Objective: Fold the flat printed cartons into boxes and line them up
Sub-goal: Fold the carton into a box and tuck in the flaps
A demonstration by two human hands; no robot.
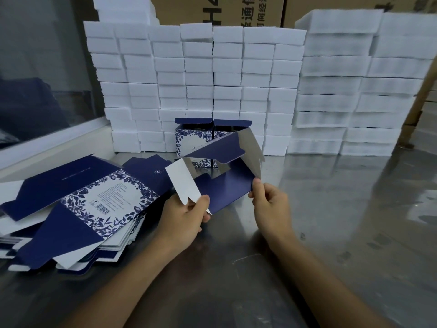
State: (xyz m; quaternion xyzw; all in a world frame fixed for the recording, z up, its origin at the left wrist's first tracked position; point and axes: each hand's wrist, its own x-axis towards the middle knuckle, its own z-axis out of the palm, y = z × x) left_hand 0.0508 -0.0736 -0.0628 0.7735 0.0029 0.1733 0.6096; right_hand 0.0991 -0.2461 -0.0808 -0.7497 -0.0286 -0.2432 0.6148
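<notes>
Opening one carton [224, 183] into a tube at frame centre, held just above the steel table [331, 209]. Left hand [186, 216] pinches near lower corner, thumb and fingers clamped on card beside the white flap [183, 183]. Right hand [269, 200] pinches right edge, fingers curled round it. Silvery inside visible; end flaps loose, none tucked.

Flat stack [78, 204] at left of frame, fanned and untidy, touching table. Two folded boxes [210, 136] upper centre, side by side, tops open, against wall of white foam blocks [212, 79].

Risks, judged:
- Squeezing off the creases could buckle a panel.
- Loose flaps could catch on each other and bend when tucked.
- Left forearm near stack; a sweep could push sheets off.
- Setting down crooked would spoil the row with the two boxes.
</notes>
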